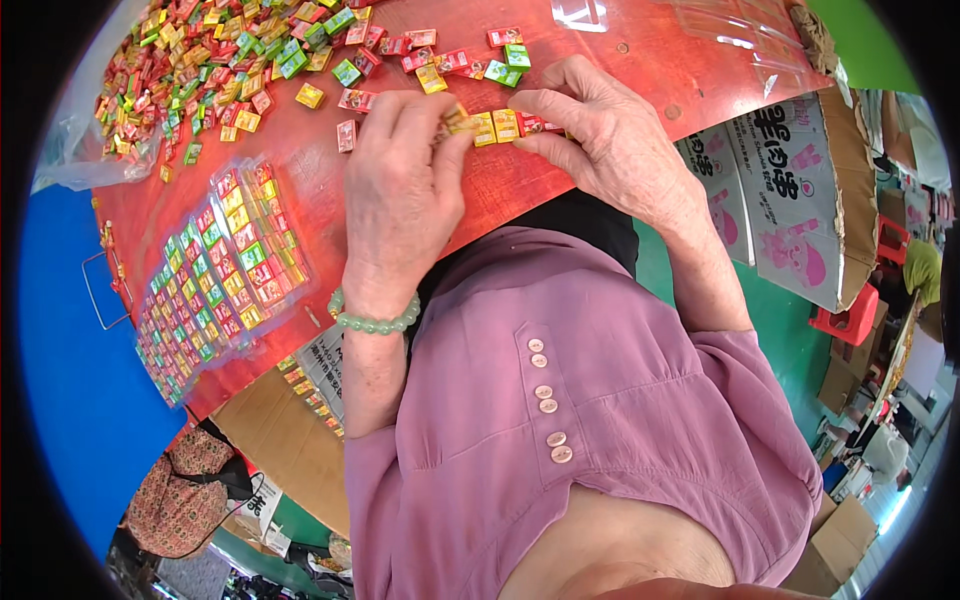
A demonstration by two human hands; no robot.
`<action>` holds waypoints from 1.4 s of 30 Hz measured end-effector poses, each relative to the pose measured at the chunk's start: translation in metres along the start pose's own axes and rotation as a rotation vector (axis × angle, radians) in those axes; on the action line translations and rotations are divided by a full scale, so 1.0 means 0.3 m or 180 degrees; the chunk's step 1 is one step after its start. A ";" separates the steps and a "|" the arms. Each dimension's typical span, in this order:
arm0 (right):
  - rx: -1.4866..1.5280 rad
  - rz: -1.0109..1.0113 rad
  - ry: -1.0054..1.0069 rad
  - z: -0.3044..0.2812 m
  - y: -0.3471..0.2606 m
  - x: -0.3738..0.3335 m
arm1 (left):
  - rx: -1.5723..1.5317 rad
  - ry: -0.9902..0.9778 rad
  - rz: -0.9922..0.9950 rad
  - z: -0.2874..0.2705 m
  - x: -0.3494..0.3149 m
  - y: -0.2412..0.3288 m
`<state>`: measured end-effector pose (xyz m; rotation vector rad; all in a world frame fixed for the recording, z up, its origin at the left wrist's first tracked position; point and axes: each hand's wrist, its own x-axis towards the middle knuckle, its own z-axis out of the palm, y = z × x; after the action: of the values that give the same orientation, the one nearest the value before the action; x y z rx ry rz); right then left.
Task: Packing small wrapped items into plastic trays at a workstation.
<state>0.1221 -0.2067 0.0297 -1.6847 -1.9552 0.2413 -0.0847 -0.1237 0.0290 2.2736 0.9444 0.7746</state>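
Small yellow boxes (pixel 495 127) stand side by side in a short row on the red table (pixel 500 175). Red ones continue the row under my right hand (pixel 625 140). Its thumb and forefinger pinch the row from its near and far sides. At the left end, my left hand (pixel 395 190), with a green bead bracelet (pixel 375 318) on its wrist, grips another yellow box (pixel 458 120) between curled fingers. That box is slightly blurred, and the fingers partly cover it. Just beyond both hands lie loose red, yellow and green boxes (pixel 452 60).
A large heap of similar boxes (pixel 205 75) spreads over the far left beside a clear plastic bag (pixel 75 150). Clear packs of boxes in rows (pixel 225 260) lie at the table's left. Printed cartons (pixel 780 190) stand at right, near a red stool (pixel 848 318). Clear plastic (pixel 735 25) lies far right.
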 end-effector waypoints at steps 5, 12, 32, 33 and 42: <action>-0.0106 0.0040 0.0003 -0.017 0.009 -0.014 | 0.0128 -0.0083 0.0378 0.043 0.009 0.031; -0.0109 0.0297 -0.0018 -0.047 0.047 -0.055 | 0.0518 -0.0083 0.0765 0.065 0.030 0.056; -0.0111 0.0149 -0.0106 -0.051 0.050 -0.046 | 0.0309 -0.0165 0.0466 -0.003 -0.006 -0.014; -0.0141 0.0115 -0.0118 -0.051 0.046 -0.044 | 0.0117 -0.0299 0.0435 -0.004 -0.001 -0.008; -0.0081 0.0034 -0.0144 -0.036 0.033 -0.025 | -0.0265 -0.0555 0.0352 0.019 0.026 -0.018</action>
<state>0.1366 -0.2141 0.0320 -1.7203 -1.9903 0.2616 -0.0785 -0.1162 0.0237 2.2924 0.6993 0.6366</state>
